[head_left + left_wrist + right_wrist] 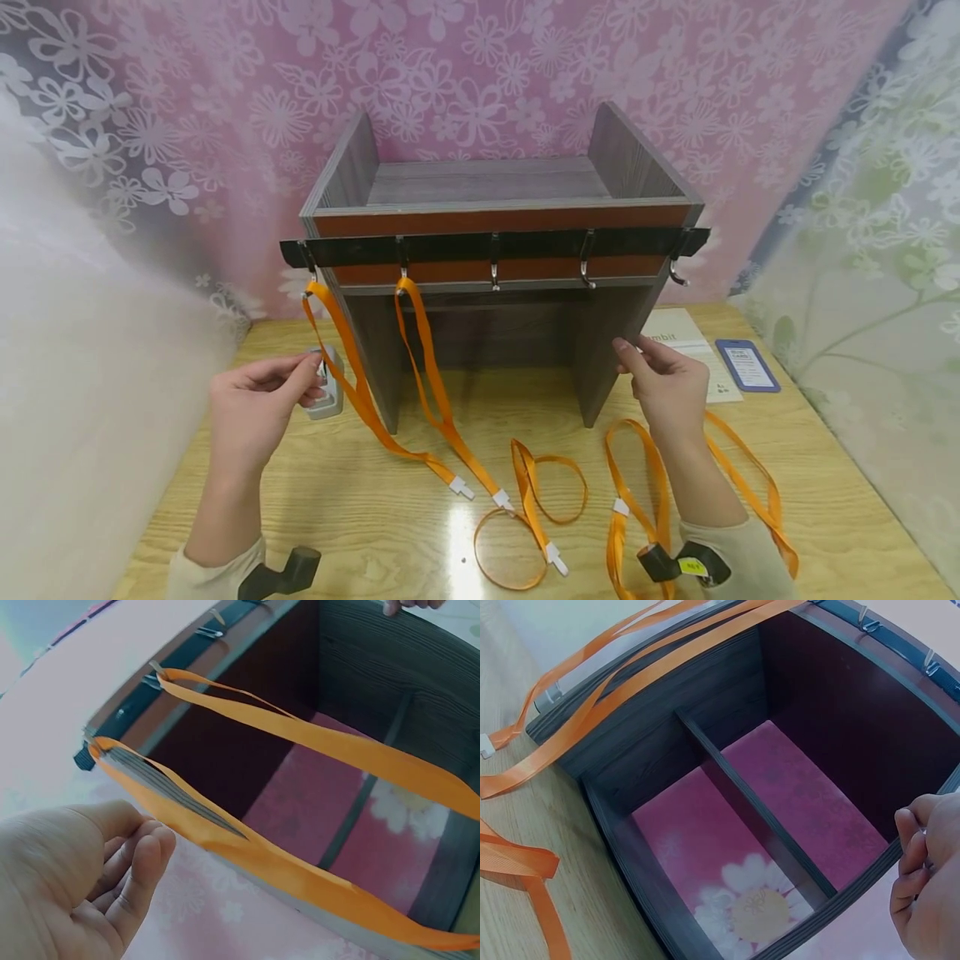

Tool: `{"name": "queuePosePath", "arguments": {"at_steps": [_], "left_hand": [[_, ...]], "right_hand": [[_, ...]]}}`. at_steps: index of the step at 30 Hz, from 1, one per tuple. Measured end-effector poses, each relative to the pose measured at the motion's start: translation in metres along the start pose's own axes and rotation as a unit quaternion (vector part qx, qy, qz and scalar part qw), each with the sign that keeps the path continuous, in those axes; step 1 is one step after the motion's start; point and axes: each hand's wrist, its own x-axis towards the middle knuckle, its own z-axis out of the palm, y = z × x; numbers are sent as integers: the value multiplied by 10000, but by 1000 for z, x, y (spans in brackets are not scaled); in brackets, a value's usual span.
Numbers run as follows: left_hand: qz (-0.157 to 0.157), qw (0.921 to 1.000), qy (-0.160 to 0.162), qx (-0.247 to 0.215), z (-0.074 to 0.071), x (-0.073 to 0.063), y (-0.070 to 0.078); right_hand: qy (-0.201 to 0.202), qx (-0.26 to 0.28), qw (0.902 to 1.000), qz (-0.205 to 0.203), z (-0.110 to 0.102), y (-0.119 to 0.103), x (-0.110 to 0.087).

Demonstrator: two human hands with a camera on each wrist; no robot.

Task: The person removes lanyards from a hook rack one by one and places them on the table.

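Observation:
My left hand (258, 396) is raised at the left, fingers loosely curled and nothing visible in them. Its fingertips are right beside an orange lanyard (300, 874) that hangs from the leftmost hook of a black hook rail (450, 247). On the second hook hangs another orange lanyard (450, 429); both trail white clips on the table. Over by the right side panel of a grey wooden shelf (618, 333), my right hand (667, 383) is loosely curled too, with fingertips close to the panel's edge. In the right wrist view, that hand (934, 877) appears beside the panel.
Several hooks to the right carry nothing. More orange lanyards lie on the wooden table, one in the middle (528, 487) and others at the right (618, 542). A blue badge holder (747, 365) and a pale booklet (693, 337) lie back right. Behind the left hand is a grey object (330, 404).

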Motion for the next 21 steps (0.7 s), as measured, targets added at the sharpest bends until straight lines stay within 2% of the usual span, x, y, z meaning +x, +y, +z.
{"name": "queuePosePath", "arguments": {"at_steps": [3,6,12,17,21], "left_hand": [[138,9988,-13,-466,1,-3,4],[266,9981,-233,-498,2,-5,8],[278,9948,-926,-333,6,-4,12],[298,9916,-1242,-184,14,-5,15],[257,9885,-1477,200,25,-8,17]], "right_hand": [[22,-138,9999,-25,-1,0,0],[-40,-312,9995,-80,-2,-1,1],[-119,-575,9982,-107,0,-3,2],[-152,-708,9972,-163,0,-4,1],[-92,-739,9972,-84,-3,-4,-1]]}}
